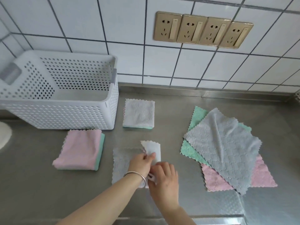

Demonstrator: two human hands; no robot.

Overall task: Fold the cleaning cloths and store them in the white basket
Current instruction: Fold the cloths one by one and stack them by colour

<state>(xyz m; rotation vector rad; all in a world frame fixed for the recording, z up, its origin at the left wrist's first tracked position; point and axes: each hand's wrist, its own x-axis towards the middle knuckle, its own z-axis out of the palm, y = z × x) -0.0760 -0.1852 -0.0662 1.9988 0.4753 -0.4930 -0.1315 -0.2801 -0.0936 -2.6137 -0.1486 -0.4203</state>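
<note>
A grey cloth (pixel 121 164) lies half folded on the steel counter in front of me, its pale flap (pixel 153 147) turned up. My left hand (pixel 141 163) pinches the flap's edge. My right hand (pixel 164 177) grips the cloth's near corner beside it. The white perforated basket (pixel 68 117) stands at the back left; its floor shows bare. A folded pink-and-green stack (pixel 81 150) lies in front of the basket. A folded grey-topped stack (pixel 138 114) sits to the basket's right. Three unfolded cloths lie spread at the right: grey (pixel 225 146) over green (pixel 191 148) and pink (pixel 214 179).
A tiled wall with a row of gold sockets (pixel 203 30) rises behind the counter. A white rounded object (pixel 4 137) shows at the left edge. The counter's front edge (pixel 211 220) runs along the bottom.
</note>
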